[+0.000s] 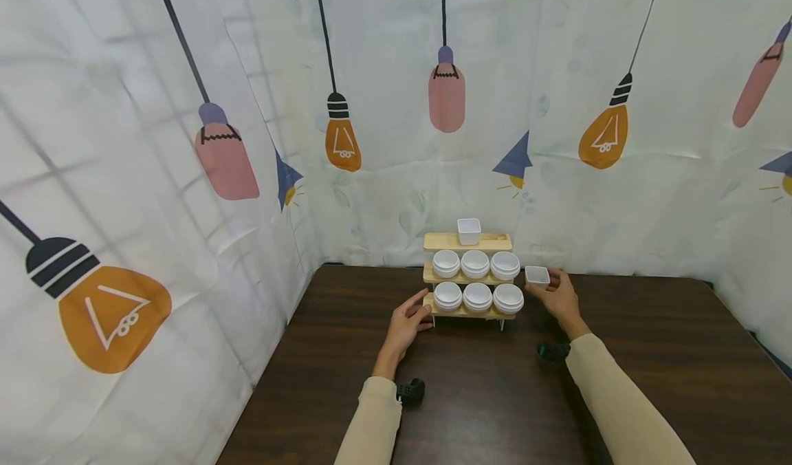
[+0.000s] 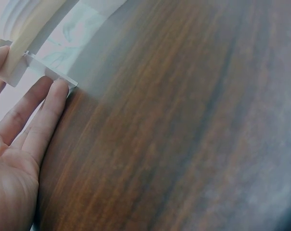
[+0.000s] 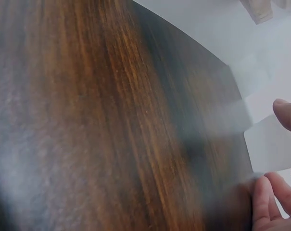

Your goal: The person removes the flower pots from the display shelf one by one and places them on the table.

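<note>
The held cup [image 1: 537, 276] is white, square-rimmed, perhaps glossy.

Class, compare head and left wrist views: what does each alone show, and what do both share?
Only the head view shows the right hand, the square white cup it holds and the printed light bulbs. Only the left wrist view shows the palm side of the left hand. Both share that hand, the wooden stand and the dark tabletop.

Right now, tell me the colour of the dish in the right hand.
The dish is white; the head view shows it best.
</note>
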